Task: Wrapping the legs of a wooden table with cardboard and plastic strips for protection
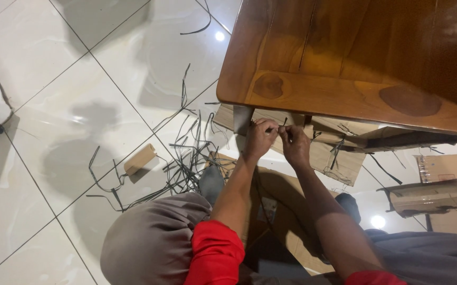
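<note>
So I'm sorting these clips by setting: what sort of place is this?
Probably a room in a home used as a makeshift workspace: glossy white floor tiles, a polished wooden table, and flattened cardboard with dark strips strewn on the floor by the hands.

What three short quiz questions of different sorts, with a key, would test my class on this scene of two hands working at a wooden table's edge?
1. True or false: both hands meet on a thin dark strip just below the wooden table edge.
2. Multiple choice: the small cardboard tube lies on A) the table, B) the white tiled floor, C) a lap.
3. What litters the floor beside the tube?

Key
1. True: left hand and right hand pinch it together.
2. B.
3. Loose dark strips, scattered in a tangle.
</note>
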